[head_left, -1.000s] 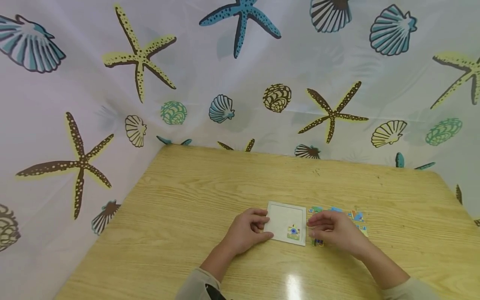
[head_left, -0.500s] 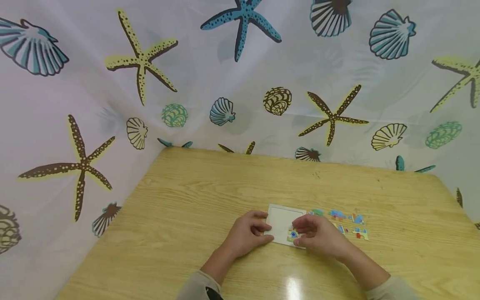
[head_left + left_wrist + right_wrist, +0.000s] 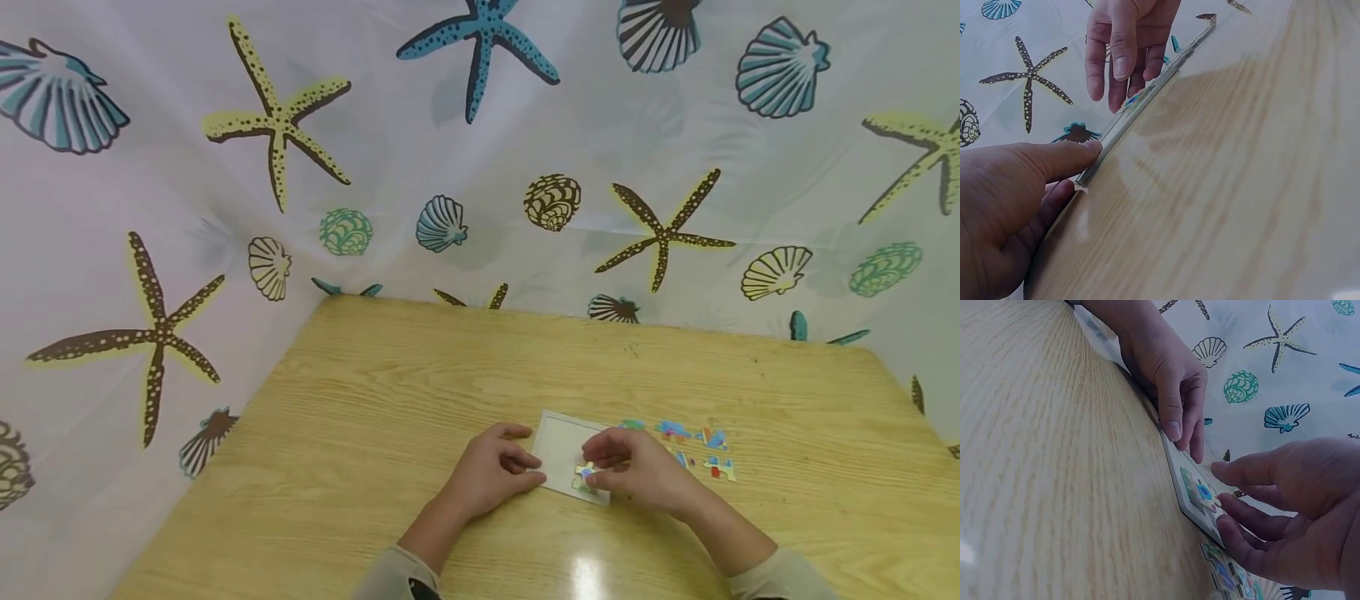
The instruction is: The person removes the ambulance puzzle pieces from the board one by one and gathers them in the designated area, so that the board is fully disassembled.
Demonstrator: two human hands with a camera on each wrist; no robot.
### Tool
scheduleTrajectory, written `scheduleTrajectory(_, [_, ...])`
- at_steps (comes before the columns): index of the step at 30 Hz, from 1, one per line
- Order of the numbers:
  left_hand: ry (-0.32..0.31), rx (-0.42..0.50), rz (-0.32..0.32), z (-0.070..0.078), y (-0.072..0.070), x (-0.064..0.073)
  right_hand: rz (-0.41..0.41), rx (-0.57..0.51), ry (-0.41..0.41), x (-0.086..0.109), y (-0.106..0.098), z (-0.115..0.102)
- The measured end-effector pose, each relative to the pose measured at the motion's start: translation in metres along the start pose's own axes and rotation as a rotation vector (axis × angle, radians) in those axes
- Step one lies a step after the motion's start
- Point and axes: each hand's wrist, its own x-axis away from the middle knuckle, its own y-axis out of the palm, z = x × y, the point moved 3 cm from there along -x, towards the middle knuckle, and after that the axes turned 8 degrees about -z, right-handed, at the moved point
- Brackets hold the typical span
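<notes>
A white square puzzle tray (image 3: 558, 446) lies on the table. My left hand (image 3: 491, 467) grips its left edge, and in the left wrist view the thumb (image 3: 1079, 157) rests on the rim. One jigsaw piece with a blue round spot (image 3: 1200, 492) sits in the tray towards its lower right corner. My right hand (image 3: 637, 471) hovers over that corner, with its fingertips right by the piece. Thumb and fingers of the right hand stand apart in the right wrist view, and nothing shows between them. In the head view this hand hides the tray's right side.
Several loose jigsaw pieces (image 3: 716, 439) lie on the wooden table (image 3: 420, 367) to the right of the tray, partly behind my right hand. A white cloth (image 3: 495, 250) printed with starfish and shells hangs at the back and left of the table.
My right hand has moved left from the loose pieces to above the tray's lower right part. The tray has turned slightly clockwise under my left hand, which has stayed on its edge.
</notes>
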Motion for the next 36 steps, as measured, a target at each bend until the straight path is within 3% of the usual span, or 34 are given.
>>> scheduleTrajectory(16, [-0.018,-0.014,-0.022,0.003,0.0,0.001,0.091,-0.044,-0.011,0.015,-0.01,0.007])
scheduleTrajectory(28, [-0.018,-0.025,-0.017,0.001,-0.001,0.001,0.173,-0.163,0.055,0.047,-0.029,0.03])
scheduleTrajectory(36, [-0.024,-0.014,-0.02,0.001,0.001,0.002,0.227,-0.158,0.14,0.065,-0.038,0.042])
